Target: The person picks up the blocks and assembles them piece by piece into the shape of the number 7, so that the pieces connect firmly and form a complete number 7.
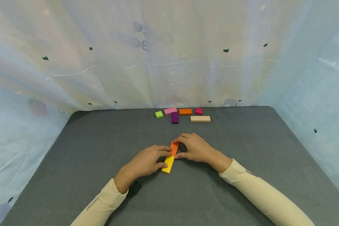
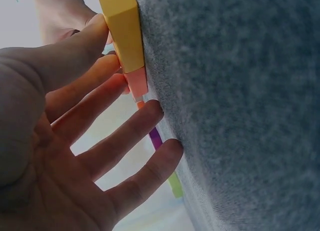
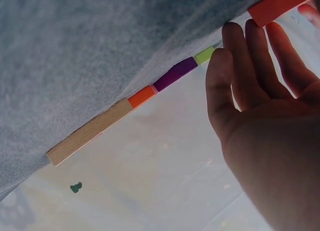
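Observation:
A yellow block point(image 1: 168, 164) and an orange block point(image 1: 174, 148) lie end to end in a slanted line on the grey table, the orange one farther off. From the left, my left hand point(image 1: 148, 160) touches them: thumb against the yellow block, index and middle fingers by the orange block's side. Its ring and little fingers stretch out with tips at the cloth in the left wrist view. My right hand point(image 1: 199, 149) holds the orange block, fingertips at its far end and thumb near the joint between the two.
Toward the back edge of the table point(image 1: 107, 135) lie a green block point(image 1: 159, 114), a pink block point(image 1: 170, 111), a purple block point(image 1: 174, 118), another orange block point(image 1: 185, 111), a red block point(image 1: 198, 111) and a plain wooden block point(image 1: 200, 119). Pale sheets point(image 1: 172, 62) hang around the table.

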A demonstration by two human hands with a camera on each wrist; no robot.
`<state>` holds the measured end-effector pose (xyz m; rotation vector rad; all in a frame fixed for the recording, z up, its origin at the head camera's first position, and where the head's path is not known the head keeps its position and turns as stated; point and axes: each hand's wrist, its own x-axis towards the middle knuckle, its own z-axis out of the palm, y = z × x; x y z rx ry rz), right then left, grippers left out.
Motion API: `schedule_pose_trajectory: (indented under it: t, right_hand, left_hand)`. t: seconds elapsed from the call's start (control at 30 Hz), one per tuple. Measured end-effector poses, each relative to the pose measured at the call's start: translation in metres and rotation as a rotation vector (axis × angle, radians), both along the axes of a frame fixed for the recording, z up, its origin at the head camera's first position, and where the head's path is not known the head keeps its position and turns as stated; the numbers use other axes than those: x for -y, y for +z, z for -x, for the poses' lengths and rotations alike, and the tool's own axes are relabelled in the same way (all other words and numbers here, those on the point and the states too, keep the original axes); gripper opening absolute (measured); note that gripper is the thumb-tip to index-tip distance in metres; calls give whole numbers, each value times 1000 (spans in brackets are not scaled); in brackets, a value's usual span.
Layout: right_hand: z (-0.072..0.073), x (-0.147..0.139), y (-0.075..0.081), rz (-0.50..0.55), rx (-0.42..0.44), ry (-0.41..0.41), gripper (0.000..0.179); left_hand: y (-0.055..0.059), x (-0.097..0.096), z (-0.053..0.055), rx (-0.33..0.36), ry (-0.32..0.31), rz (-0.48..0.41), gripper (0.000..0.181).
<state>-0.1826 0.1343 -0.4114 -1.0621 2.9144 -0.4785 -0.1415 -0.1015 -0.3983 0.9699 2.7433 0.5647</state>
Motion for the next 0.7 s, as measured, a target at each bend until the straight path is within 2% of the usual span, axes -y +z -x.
schedule_pose_trajectory:
  t: [0.43,0.7]
  right_hand:
    - [2,2,1,-1,-12,2,56]
    - [1,2,0,9,-20,5,55]
  left_hand:
    - [0,0,1,3,13,8,46]
    - [-1,0,1,-19,-5,6,46]
